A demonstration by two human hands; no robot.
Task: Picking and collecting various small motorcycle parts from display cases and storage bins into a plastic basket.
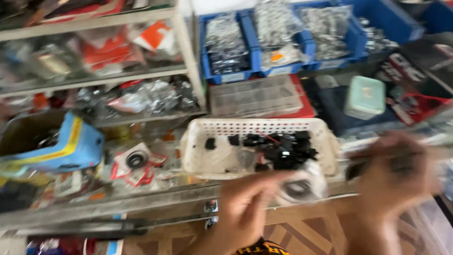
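- Left hand (245, 208), lower centre, pinched a clear packet (299, 186) with a black ring inside — grip closed on it.
- Right hand (394, 177), lower right, blurred — its grip couldn't be told.
- White basket (198, 141) sat just behind.

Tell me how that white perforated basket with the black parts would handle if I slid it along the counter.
The white plastic basket looks thin and light, so it would probably slide easily. Its perforated walls may flex a little. The black parts lie loose, piled toward the right, so they would likely shift, and that end may feel heavier.
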